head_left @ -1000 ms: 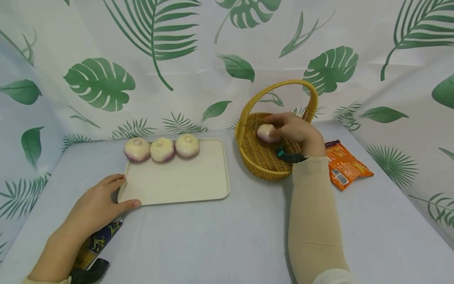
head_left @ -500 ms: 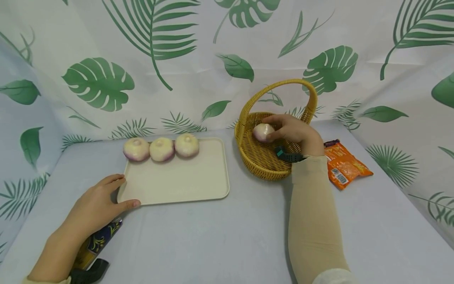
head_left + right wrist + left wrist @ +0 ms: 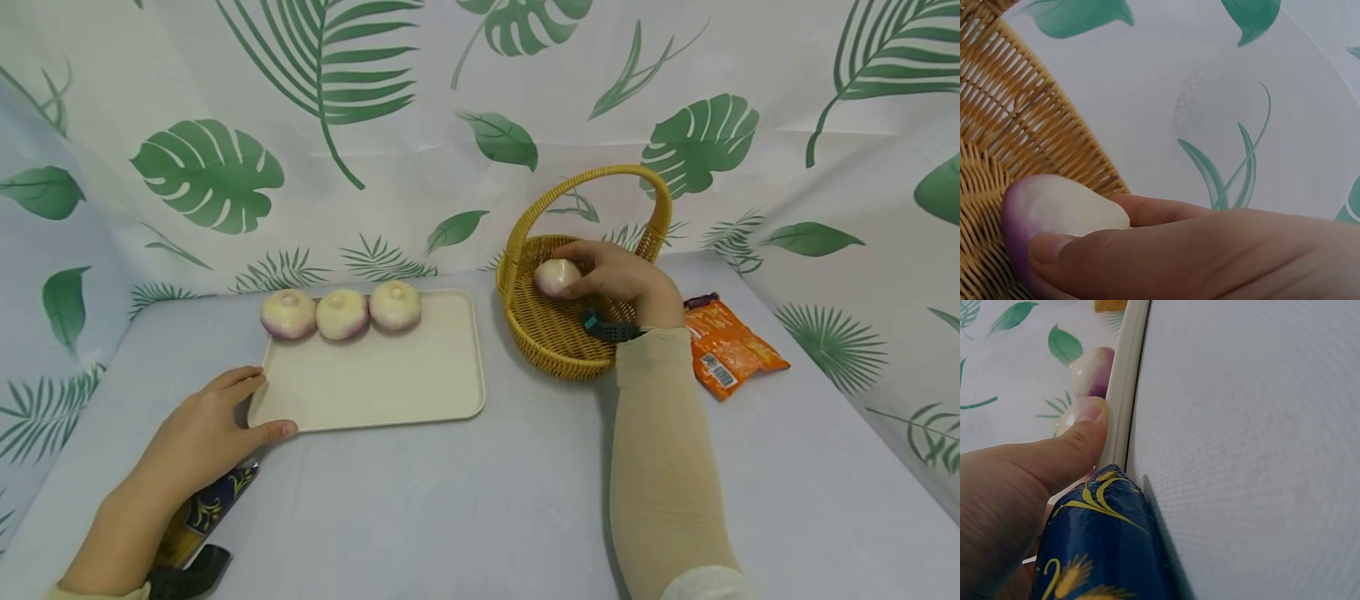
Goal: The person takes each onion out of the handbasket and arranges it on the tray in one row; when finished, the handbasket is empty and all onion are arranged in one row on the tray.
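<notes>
My right hand (image 3: 618, 275) grips a white and purple onion (image 3: 557, 277) inside the yellow wicker basket (image 3: 555, 342); the right wrist view shows the thumb and fingers (image 3: 1147, 250) wrapped round the onion (image 3: 1054, 212) against the basket weave (image 3: 1004, 125). My left hand (image 3: 206, 433) rests on the near left corner of the cream tray (image 3: 390, 383), thumb (image 3: 1079, 437) on the tray rim (image 3: 1125, 381). Three more onions (image 3: 341, 313) sit in a row along the tray's far edge.
An orange snack packet (image 3: 727, 346) lies right of the basket. A dark blue packet with a gold pattern (image 3: 202, 512) lies under my left wrist, also in the left wrist view as the blue packet (image 3: 1097, 550). A leaf-print cloth surrounds the table on three sides.
My right hand has shifted the onion slightly left and up within the basket. The left hand has stayed on the tray corner.
</notes>
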Demonstrator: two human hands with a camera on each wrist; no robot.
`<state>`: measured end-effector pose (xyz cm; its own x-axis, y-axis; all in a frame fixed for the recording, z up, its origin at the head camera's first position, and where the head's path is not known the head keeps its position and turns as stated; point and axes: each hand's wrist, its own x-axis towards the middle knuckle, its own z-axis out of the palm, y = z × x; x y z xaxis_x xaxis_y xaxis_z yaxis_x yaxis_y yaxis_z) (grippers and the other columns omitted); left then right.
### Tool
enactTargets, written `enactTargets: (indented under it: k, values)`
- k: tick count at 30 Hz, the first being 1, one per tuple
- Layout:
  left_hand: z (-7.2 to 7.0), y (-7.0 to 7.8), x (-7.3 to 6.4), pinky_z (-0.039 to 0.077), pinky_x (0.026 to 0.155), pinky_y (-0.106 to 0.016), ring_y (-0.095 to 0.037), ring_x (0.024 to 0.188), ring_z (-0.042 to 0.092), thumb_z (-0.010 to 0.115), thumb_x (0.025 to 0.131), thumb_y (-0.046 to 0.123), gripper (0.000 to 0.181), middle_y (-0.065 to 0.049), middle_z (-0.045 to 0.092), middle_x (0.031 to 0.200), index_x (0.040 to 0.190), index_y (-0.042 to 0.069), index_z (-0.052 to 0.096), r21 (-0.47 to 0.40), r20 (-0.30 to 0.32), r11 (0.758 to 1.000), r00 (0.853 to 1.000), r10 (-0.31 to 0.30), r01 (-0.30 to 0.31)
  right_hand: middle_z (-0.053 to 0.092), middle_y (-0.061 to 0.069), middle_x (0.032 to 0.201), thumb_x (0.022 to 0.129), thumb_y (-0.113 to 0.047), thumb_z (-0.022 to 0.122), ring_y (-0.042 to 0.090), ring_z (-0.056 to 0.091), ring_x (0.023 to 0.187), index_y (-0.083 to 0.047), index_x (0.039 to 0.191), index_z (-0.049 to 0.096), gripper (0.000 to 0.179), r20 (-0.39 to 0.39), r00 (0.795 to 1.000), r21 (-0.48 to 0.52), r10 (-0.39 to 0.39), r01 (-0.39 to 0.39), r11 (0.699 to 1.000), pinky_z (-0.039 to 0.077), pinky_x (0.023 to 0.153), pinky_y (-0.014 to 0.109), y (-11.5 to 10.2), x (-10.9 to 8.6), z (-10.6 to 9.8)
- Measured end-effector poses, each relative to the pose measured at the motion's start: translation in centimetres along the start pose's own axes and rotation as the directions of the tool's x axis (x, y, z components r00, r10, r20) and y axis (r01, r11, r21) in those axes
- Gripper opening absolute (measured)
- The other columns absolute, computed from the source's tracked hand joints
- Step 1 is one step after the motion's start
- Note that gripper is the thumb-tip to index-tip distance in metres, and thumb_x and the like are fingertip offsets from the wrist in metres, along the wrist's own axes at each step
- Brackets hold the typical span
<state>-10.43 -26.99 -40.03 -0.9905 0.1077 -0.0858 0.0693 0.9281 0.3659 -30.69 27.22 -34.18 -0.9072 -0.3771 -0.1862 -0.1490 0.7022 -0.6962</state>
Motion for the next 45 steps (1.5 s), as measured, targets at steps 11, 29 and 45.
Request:
enactTargets:
  k: [11, 29, 45]
  values:
    - [0.1, -0.2, 0.2, 0.041, 0.108, -0.081, -0.064, 0.143, 0.042, 0.074, 0.085, 0.083, 0.122, -0.034, 0.043, 0.163, 0.157, -0.012, 0.048, 0.001, 0.009, 1.0, 1.0, -0.004, 0.004, 0.054, 0.009, 0.159, 0.096, -0.022, 0.085, 0.033, 0.042, 0.146, -0.014, 0.156, 0.059, 0.066, -0.005, 0.999, 0.022, -0.039, 0.039, 0.999, 0.032, 0.124, 0.059, -0.2, -0.3, -0.2]
    - [0.1, 0.0, 0.1, 0.04, 0.109, -0.081, -0.064, 0.144, 0.041, 0.075, 0.086, 0.082, 0.122, -0.034, 0.043, 0.163, 0.157, -0.013, 0.048, -0.004, 0.011, 1.0, 1.0, -0.002, 0.002, 0.063, 0.01, 0.149, 0.095, -0.014, 0.084, 0.028, 0.052, 0.134, -0.016, 0.158, 0.06, 0.067, -0.068, 0.991, 0.107, -0.117, 0.124, 0.986, 0.041, 0.115, 0.05, -1.0, -0.9, -0.4]
    - [0.0, 0.1, 0.0, 0.04, 0.109, -0.08, -0.063, 0.144, 0.042, 0.074, 0.086, 0.083, 0.122, -0.034, 0.043, 0.163, 0.157, -0.013, 0.048, 0.001, 0.004, 1.0, 1.0, -0.008, 0.008, 0.062, 0.003, 0.149, 0.095, -0.018, 0.085, 0.026, 0.057, 0.132, -0.021, 0.152, 0.065, 0.061, -0.09, 0.99, 0.116, -0.111, 0.121, 0.986, 0.047, 0.111, 0.045, -2.2, -1.6, -1.1]
